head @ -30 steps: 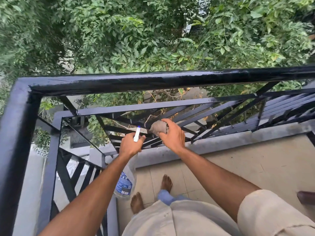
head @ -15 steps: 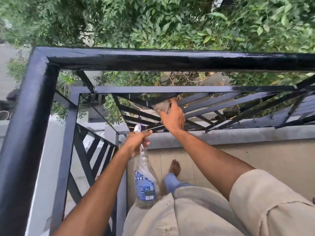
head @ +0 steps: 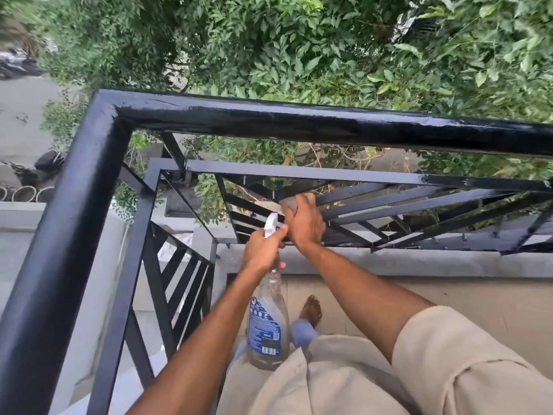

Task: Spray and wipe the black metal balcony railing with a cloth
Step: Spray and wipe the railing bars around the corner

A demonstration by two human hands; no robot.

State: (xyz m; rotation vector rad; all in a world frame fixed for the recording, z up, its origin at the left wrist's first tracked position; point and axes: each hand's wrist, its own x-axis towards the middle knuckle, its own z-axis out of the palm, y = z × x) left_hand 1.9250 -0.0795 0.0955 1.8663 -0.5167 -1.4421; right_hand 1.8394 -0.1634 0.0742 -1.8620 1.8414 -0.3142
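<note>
Two hands are working the railing: R hand is pressing a soft, limp cloth onto a slat, fingers curled round it; L hand is gripping the light-looking spray bottle by its neck.

Count coming in. Hands: two, left hand and right hand. Spray bottle: one, just one. Cloth: one. Railing: one, black, two top rails meeting at single corner. Bare foot: one showing, on balcony floor near its front edge. Beige sleeve: one. Round pot rims below, far left: three or so, blurred, hard to call.
</note>
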